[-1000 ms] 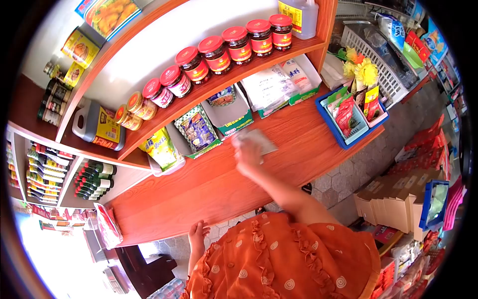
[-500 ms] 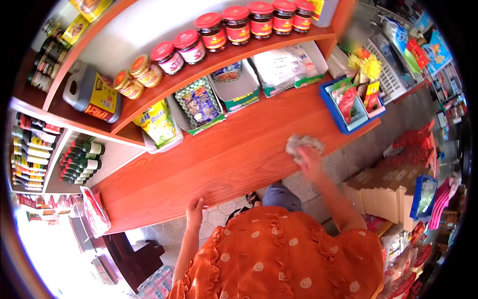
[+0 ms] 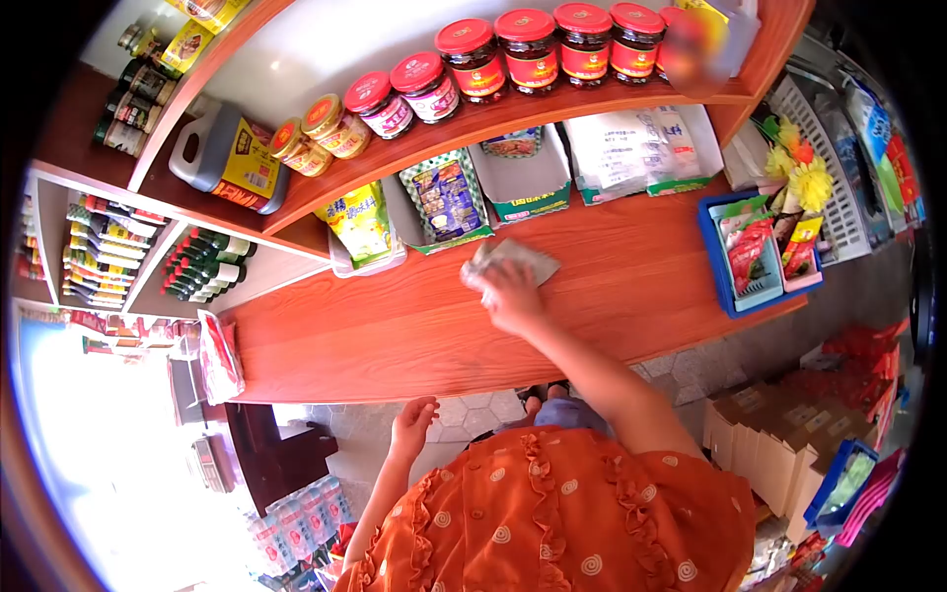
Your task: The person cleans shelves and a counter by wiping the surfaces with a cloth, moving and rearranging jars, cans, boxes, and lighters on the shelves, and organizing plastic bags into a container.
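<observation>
My right hand (image 3: 513, 294) presses a crumpled greyish cloth (image 3: 541, 264) onto the reddish wooden counter (image 3: 395, 331), close to the boxes under the shelf. The fingers lie over the cloth, which spreads out past them on the right. My left hand (image 3: 413, 426) hangs just off the counter's front edge, with its fingers loosely curled and nothing visible in them.
Open boxes of packets (image 3: 449, 202) line the counter's back, below a shelf with red-lidded jars (image 3: 528, 49). A blue tray of packets (image 3: 740, 266) stands at the right end. A red-and-white package (image 3: 220, 357) lies at the left end. Cardboard (image 3: 779, 444) is stacked at lower right.
My right hand moved right and toward the front edge with the cloth, then back left toward the boxes. My left hand, earlier at the counter's edge, is now just off it. The view has shifted.
</observation>
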`<action>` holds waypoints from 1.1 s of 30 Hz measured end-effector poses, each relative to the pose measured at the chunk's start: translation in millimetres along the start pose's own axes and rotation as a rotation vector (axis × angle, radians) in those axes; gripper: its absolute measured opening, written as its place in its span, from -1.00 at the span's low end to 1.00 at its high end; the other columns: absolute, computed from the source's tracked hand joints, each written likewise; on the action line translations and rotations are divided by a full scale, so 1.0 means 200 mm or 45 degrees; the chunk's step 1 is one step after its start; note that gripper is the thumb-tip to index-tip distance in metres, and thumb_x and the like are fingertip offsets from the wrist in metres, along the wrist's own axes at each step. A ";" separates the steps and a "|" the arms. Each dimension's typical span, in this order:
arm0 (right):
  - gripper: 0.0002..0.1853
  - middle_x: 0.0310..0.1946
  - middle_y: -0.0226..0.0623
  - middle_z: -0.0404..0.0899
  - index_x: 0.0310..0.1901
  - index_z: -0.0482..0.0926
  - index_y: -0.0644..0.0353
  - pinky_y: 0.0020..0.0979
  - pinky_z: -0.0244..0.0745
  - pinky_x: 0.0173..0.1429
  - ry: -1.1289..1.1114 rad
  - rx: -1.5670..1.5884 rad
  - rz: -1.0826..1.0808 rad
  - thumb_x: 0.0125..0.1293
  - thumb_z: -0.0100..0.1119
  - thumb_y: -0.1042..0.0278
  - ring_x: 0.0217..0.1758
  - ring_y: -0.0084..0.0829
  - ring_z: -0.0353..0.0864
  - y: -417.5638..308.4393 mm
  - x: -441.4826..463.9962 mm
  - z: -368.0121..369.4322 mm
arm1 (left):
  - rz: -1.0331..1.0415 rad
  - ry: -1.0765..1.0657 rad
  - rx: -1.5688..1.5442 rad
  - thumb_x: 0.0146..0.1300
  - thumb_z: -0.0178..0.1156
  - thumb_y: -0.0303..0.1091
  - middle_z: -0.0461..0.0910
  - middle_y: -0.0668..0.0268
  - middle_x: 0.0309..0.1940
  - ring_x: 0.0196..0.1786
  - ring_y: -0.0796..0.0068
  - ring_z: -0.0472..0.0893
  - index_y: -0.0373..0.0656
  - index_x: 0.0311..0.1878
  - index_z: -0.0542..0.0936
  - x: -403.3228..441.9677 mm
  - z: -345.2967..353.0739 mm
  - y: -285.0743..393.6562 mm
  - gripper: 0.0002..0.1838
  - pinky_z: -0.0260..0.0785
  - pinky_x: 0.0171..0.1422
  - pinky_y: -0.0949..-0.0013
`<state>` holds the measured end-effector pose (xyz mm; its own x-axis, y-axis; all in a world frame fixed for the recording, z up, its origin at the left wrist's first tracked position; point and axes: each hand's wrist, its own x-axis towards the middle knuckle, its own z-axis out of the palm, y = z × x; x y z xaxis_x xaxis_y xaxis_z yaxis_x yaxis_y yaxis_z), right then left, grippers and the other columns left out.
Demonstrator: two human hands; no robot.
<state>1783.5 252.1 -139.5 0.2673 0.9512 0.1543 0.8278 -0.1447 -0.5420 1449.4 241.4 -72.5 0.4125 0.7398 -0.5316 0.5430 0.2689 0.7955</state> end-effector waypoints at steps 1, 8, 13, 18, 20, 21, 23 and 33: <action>-0.43 0.33 -0.32 0.39 0.31 0.42 -0.07 0.23 -0.04 0.50 -0.079 0.037 -0.153 0.22 0.22 0.28 0.45 -0.11 0.20 -0.09 -0.03 -0.01 | -0.004 0.024 -0.007 0.49 0.10 -0.27 0.67 0.24 -0.03 -0.07 0.47 0.65 -0.27 0.16 0.54 -0.02 -0.01 0.00 -0.68 0.47 0.02 0.41; -0.58 0.07 -0.25 0.54 0.09 0.61 -0.09 -0.01 0.31 0.29 -0.057 0.038 -0.223 0.15 0.25 0.41 0.25 -0.14 0.45 0.35 0.01 -0.27 | 0.005 0.128 -0.020 0.49 0.11 -0.28 0.68 0.24 -0.04 -0.09 0.48 0.66 -0.28 0.16 0.55 -0.12 -0.11 -0.04 -0.68 0.47 0.02 0.41; -0.57 0.10 -0.22 0.60 0.16 0.55 0.03 -0.07 0.37 0.32 0.445 -0.124 0.184 0.23 0.27 0.41 0.23 -0.06 0.49 0.93 -0.16 -0.59 | 0.002 0.192 -0.132 0.46 0.16 -0.24 0.68 0.28 -0.07 -0.10 0.52 0.65 -0.28 0.14 0.57 -0.14 -0.20 -0.09 -0.66 0.47 0.01 0.44; -0.47 0.17 -0.19 0.56 0.31 0.44 -0.02 -0.03 0.34 0.34 0.539 -0.512 0.705 0.28 0.18 0.42 0.29 -0.06 0.47 1.14 -0.32 -0.47 | 0.008 0.161 -0.159 0.46 0.16 -0.24 0.69 0.30 -0.09 -0.11 0.54 0.64 -0.26 0.15 0.57 -0.14 -0.41 -0.21 -0.66 0.47 0.02 0.44; -0.43 0.17 -0.19 0.55 0.33 0.42 -0.02 -0.04 0.32 0.35 0.636 -0.534 0.700 0.25 0.13 0.48 0.28 -0.06 0.48 1.01 -0.23 -0.31 | 0.017 0.170 -0.154 0.46 0.16 -0.24 0.69 0.29 -0.09 -0.10 0.54 0.64 -0.27 0.15 0.57 -0.14 -0.53 -0.25 -0.66 0.47 0.02 0.44; -0.41 0.17 -0.19 0.55 0.35 0.41 -0.01 -0.04 0.31 0.35 0.684 -0.550 0.702 0.23 0.10 0.51 0.28 -0.06 0.48 0.90 -0.18 -0.24 | 0.022 0.166 -0.152 0.46 0.16 -0.24 0.69 0.29 -0.09 -0.10 0.54 0.64 -0.27 0.15 0.57 -0.13 -0.59 -0.28 -0.66 0.47 0.02 0.44; -0.31 0.13 -0.16 0.56 0.36 0.39 0.01 -0.03 0.35 0.27 0.592 -0.441 0.607 0.11 0.08 0.61 0.23 -0.07 0.51 0.50 -0.02 -0.08 | 0.048 0.188 -0.182 0.46 0.16 -0.25 0.69 0.28 -0.08 -0.10 0.53 0.64 -0.27 0.15 0.57 -0.13 -0.72 -0.34 -0.66 0.47 0.03 0.44; -0.63 0.11 -0.28 0.49 0.12 0.49 0.01 0.15 0.29 0.21 0.150 -0.344 0.553 0.28 0.14 0.26 0.26 -0.02 0.36 -0.57 0.56 0.54 | -0.032 0.366 -0.309 0.47 0.13 -0.28 0.69 0.27 -0.09 -0.13 0.53 0.66 -0.27 0.13 0.57 -0.28 -1.35 -0.75 -0.69 0.48 -0.09 0.50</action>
<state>1665.6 404.9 -148.8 0.6550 0.7530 0.0632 0.7220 -0.5989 -0.3464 1148.1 325.8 -83.1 0.1601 0.8647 -0.4761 0.3472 0.4021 0.8472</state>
